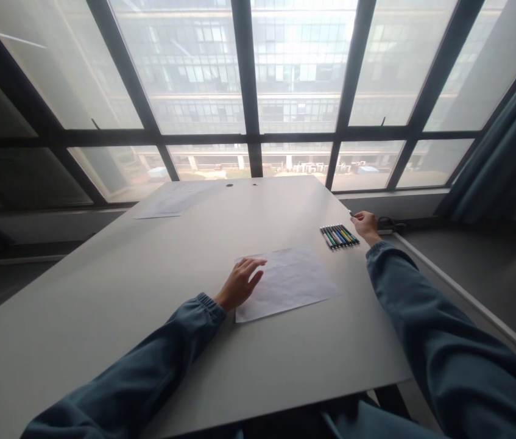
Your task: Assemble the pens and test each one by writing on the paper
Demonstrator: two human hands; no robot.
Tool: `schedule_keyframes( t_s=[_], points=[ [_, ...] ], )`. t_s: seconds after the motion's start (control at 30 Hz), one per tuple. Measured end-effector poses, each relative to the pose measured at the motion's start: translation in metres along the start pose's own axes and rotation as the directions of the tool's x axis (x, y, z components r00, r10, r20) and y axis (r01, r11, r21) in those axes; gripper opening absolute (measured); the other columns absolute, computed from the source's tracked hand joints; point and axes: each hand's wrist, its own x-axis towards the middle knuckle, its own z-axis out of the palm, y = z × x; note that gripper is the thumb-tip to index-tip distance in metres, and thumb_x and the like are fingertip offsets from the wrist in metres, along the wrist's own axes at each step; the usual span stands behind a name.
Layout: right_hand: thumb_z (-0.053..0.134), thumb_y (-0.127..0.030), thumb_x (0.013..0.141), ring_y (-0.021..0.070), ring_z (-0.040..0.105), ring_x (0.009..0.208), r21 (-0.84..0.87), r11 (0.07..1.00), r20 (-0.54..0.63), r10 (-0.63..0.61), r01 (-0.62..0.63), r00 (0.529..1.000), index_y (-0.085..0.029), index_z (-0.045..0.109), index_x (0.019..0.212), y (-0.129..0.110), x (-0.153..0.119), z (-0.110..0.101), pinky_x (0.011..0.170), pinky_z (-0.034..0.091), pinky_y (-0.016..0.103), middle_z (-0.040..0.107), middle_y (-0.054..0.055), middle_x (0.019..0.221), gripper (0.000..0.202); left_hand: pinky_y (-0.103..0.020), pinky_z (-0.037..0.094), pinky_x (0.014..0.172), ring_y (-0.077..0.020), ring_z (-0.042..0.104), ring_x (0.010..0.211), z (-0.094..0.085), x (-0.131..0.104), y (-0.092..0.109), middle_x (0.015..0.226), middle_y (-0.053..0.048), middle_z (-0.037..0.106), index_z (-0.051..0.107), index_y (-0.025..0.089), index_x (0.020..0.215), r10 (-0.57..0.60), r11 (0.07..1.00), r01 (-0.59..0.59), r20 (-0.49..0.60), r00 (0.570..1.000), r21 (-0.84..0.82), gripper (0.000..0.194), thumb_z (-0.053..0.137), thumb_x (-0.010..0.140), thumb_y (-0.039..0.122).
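A white sheet of paper point(289, 283) lies on the white table point(148, 274) in front of me. My left hand point(240, 283) is over the sheet's left edge, fingers apart and holding nothing. At the table's right edge my right hand point(366, 225) is closed in a pinch, with the small dark tip of a pen point(351, 213) showing at its fingertips; most of that pen is hidden. Just left of my right hand, several pens point(340, 236) of different colours lie side by side in a row.
More white paper point(166, 204) lies at the table's far left. Two small dark spots mark the far end. Beyond stand framed windows point(251, 137); a blue curtain point(499, 146) hangs at right, and a dark cable point(390, 224) sits past the right edge.
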Motion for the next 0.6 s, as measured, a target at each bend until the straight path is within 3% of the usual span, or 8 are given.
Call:
schedule_keyframes(
  t_s=[0.13,0.4,0.6],
  points=[
    [0.074,-0.029,0.074,0.0229,0.067,0.077,-0.144,0.986,0.131,-0.066,0.085,0.989,-0.013,0.074,0.089,0.017,0.007,0.009,0.074,0.049,0.03,0.074,0.011,0.083,0.021,-0.04,0.046,0.098,-0.0213,0.058,0.109,-0.001,-0.001,0.0,0.112,-0.006,0.067,0.063,0.023,0.116,0.024,0.996,-0.024,-0.008,1.0,-0.09,0.024,0.047,0.099,0.03],
    [0.073,-0.031,0.077,0.0228,0.07,0.086,-0.262,0.963,0.263,0.002,0.069,0.965,-0.014,0.075,0.096,0.04,0.012,0.026,0.077,0.049,0.026,0.075,0.012,0.093,0.025,-0.041,0.048,0.094,-0.0219,0.06,0.101,-0.006,-0.002,0.003,0.103,-0.009,0.069,0.066,0.021,0.11,0.089,0.966,-0.093,-0.027,0.996,-0.239,0.022,0.049,0.098,0.027],
    [0.052,-0.031,0.091,0.0277,0.067,0.099,-0.342,0.935,0.294,0.006,0.099,0.956,-0.012,0.076,0.091,0.038,0.015,0.024,0.081,0.047,0.029,0.073,0.018,0.103,0.031,-0.04,0.049,0.093,-0.0209,0.061,0.1,-0.005,-0.003,0.004,0.101,-0.008,0.069,0.062,0.02,0.119,0.083,0.954,-0.096,-0.058,0.995,-0.284,0.025,0.05,0.098,0.025]
  ],
)
